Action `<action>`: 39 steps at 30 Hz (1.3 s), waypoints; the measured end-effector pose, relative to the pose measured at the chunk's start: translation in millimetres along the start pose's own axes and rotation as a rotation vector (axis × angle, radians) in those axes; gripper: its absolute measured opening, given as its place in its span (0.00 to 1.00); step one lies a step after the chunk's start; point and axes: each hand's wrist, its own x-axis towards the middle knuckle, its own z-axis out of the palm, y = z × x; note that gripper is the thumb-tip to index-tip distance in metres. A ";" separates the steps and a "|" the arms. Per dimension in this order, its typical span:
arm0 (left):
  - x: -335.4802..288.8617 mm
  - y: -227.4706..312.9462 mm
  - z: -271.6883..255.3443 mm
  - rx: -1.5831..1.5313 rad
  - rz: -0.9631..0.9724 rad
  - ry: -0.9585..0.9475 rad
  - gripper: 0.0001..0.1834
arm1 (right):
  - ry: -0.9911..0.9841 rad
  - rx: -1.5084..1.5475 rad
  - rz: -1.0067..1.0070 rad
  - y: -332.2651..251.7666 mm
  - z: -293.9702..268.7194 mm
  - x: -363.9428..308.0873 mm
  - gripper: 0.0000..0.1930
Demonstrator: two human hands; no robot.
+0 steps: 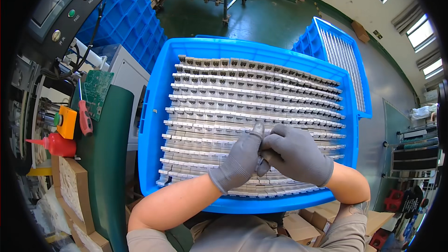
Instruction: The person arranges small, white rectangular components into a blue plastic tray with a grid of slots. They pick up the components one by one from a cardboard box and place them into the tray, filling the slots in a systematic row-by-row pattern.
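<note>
Both my hands wear grey gloves and meet over the near middle of a large blue crate [247, 206]. The crate holds several long rows of small white and clear plastic parts [205, 98], and dark pieces show on the parts of the far rows. My left hand [239, 159] is closed, its thumb up along the fingers. Against it, my right hand [298, 153] has its fingers folded in a pinch. Whatever lies between the fingertips is hidden by the gloves, so I cannot make it out.
To the left, a green-covered bench [105, 158] carries a red screwdriver [85, 117], a green circuit board [95, 91], a red squeeze bottle [60, 144] and an orange button box [68, 122]. A second blue crate [322, 42] stands beyond at right. Cardboard boxes [298, 227] sit below.
</note>
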 end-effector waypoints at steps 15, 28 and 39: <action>-3.4 5.0 6.0 -0.041 -0.034 0.003 0.32 | -0.016 0.047 0.051 1.1 -0.3 -3.0 0.08; -6.6 13.0 6.6 -0.007 0.138 -0.060 0.21 | 0.355 0.477 0.189 13.1 12.0 -12.2 0.08; -7.1 12.7 6.3 0.135 0.141 0.032 0.14 | 0.194 0.038 0.008 24.8 -11.5 -2.5 0.06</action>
